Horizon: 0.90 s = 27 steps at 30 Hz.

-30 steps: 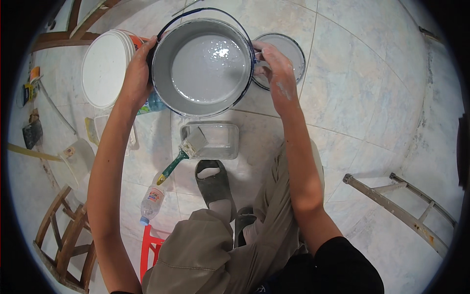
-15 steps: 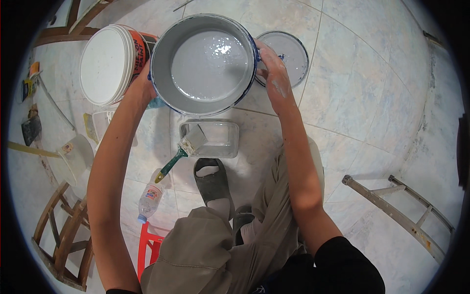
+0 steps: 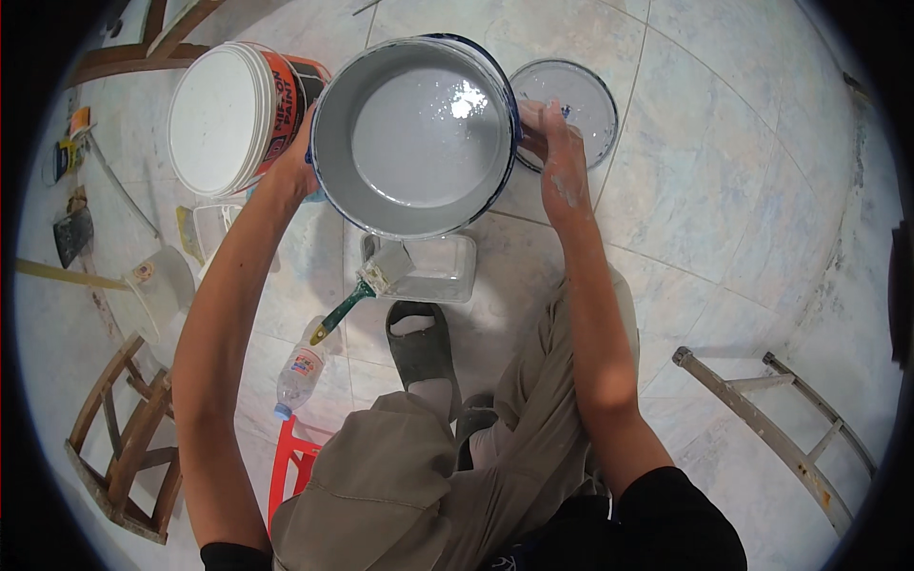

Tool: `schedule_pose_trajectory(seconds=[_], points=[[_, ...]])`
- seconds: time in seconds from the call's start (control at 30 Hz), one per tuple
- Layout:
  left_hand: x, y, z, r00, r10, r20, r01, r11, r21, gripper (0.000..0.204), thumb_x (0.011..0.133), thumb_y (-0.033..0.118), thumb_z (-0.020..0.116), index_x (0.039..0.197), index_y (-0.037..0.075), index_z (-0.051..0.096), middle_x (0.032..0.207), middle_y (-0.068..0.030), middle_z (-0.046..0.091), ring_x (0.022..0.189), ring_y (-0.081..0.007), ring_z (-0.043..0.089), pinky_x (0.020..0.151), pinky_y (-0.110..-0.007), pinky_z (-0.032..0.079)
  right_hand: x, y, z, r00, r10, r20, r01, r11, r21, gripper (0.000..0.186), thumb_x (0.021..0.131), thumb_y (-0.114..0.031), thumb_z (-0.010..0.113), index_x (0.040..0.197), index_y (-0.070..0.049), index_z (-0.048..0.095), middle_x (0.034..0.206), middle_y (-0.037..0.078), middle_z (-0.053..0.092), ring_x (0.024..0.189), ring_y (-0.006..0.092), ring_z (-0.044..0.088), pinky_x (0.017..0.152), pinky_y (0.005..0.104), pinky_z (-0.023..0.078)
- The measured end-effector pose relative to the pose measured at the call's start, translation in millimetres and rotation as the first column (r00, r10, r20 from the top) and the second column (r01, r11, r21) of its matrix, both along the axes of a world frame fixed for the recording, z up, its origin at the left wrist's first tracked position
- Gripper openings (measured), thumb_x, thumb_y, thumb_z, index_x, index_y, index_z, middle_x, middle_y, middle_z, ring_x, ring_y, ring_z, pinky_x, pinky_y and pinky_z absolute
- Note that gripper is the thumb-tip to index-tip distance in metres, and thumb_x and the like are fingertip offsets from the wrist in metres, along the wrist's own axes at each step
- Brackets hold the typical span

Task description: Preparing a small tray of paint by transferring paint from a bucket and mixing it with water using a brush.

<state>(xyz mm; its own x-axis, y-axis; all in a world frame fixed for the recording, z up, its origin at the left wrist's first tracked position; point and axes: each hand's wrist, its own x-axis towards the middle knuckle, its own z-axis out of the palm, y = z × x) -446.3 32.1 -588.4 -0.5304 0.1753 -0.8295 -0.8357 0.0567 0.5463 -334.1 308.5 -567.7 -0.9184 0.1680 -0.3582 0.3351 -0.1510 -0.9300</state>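
Observation:
I hold a round paint bucket [image 3: 328, 162] up in front of me, grey inside with pale grey paint [image 3: 419, 138] pooled in it. My left hand [image 3: 298, 162] grips its left wall and my right hand [image 3: 557, 157] grips its right rim. Under the bucket's near edge a clear rectangular tray [image 3: 440, 271] stands on the tiled floor. A green-handled paintbrush [image 3: 367, 285] rests with its bristles on the tray's left rim.
A white lidded bucket with an orange label [image 3: 219, 119] stands at left. A round loose lid [image 3: 586, 95] lies right of the held bucket. A plastic bottle [image 3: 297, 371], a red stool [image 3: 290, 471], wooden frames [image 3: 124, 447] and a ladder [image 3: 771, 428] lie around my legs.
The held bucket has shifted toward the right and nearer the camera, uncovering more of the white lidded bucket. Both hands stay on its sides.

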Motion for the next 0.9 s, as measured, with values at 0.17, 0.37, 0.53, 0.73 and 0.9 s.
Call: schedule_pose_trajectory(seconds=[0.17,0.37,0.53,0.73,0.9], points=[[-6.2,-10.6,-11.0,0.999,-0.026,0.027,0.023,0.994,0.107,0.055,0.104,0.049,0.049,0.135,0.005,0.060,0.122,-0.0103,0.068,0.104,-0.0211,0.068,0.089,-0.038,0.059,-3.6,11.5,-28.6,0.996,-0.029,-0.083,0.028,1.000,-0.006,0.055,0.111,-0.034,0.033,0.124,0.009,0.066,0.117,0.016,0.070,0.104,0.0225,0.067,0.095,0.0338,0.052],[-5.0,-6.4,-10.2,0.996,-0.033,-0.081,0.032,0.999,-0.013,0.057,0.104,0.050,0.049,0.138,0.006,0.059,0.127,-0.0115,0.067,0.111,-0.0206,0.067,0.093,-0.038,0.058,-10.8,9.8,3.9,0.997,-0.014,0.073,0.026,0.985,-0.169,0.057,0.109,-0.043,0.035,0.126,0.001,0.067,0.122,0.010,0.069,0.114,0.0207,0.063,0.100,0.0331,0.045],[-9.0,12.5,25.4,0.996,0.042,-0.080,-0.040,0.999,0.038,0.062,0.104,0.053,0.047,0.142,0.005,0.055,0.134,-0.0119,0.064,0.118,-0.0213,0.063,0.101,-0.038,0.053,-5.5,15.6,-9.6,0.997,0.017,-0.069,-0.026,0.991,-0.131,0.057,0.108,-0.044,0.038,0.131,0.002,0.063,0.128,0.010,0.066,0.118,0.0184,0.059,0.100,0.0337,0.044],[2.9,12.5,61.5,0.974,-0.016,-0.227,0.025,0.999,0.038,0.055,0.102,0.051,0.050,0.135,0.008,0.060,0.125,-0.0066,0.067,0.112,-0.0177,0.064,0.099,-0.033,0.051,-6.3,5.2,20.7,0.996,0.045,-0.083,-0.053,0.995,-0.088,0.060,0.107,-0.045,0.034,0.139,0.000,0.058,0.140,0.012,0.059,0.127,0.0204,0.054,0.108,0.0349,0.038],[7.5,11.4,52.8,0.950,-0.020,-0.313,0.013,1.000,-0.025,0.057,0.103,0.052,0.047,0.137,0.007,0.059,0.129,-0.0038,0.064,0.120,-0.0145,0.058,0.106,-0.033,0.044,-6.7,-13.4,19.0,0.980,0.025,-0.197,-0.016,0.999,0.047,0.062,0.108,-0.045,0.029,0.149,-0.003,0.049,0.147,0.013,0.054,0.136,0.0220,0.048,0.113,0.0316,0.033]])
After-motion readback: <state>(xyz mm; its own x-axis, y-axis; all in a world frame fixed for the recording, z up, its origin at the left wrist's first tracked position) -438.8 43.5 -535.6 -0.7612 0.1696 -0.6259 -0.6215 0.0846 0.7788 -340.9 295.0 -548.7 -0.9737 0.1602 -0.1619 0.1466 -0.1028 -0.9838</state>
